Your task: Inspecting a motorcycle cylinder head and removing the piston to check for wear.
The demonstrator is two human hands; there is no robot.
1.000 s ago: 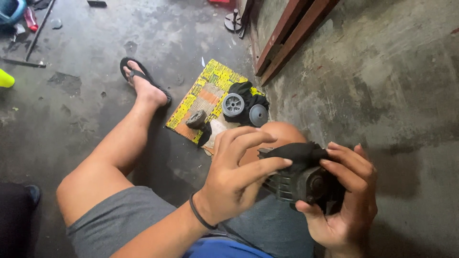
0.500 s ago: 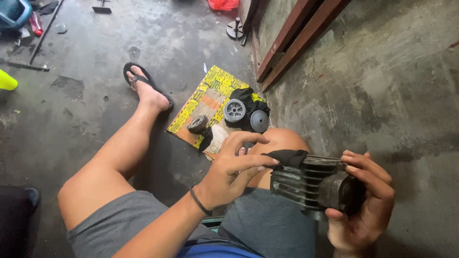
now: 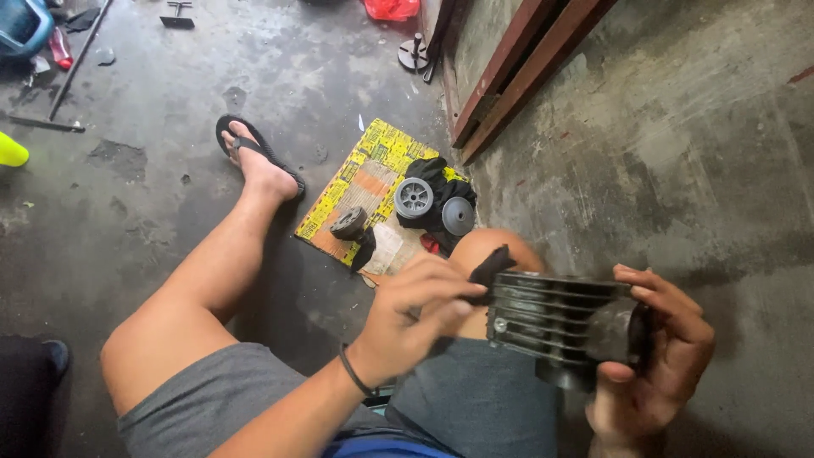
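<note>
The finned metal cylinder [image 3: 560,326] had swung round: half a second back it was half wrapped under the black rag [image 3: 492,267], and now its ribbed side lay bare, so the wiping had reached the fins. It sat above the right knee, at about five o'clock in the view. The right hand [image 3: 653,356] cupped its far end, grip clenched on the cylinder. The left hand [image 3: 415,318] pinched the rag against the near edge, fingers curled.
</note>
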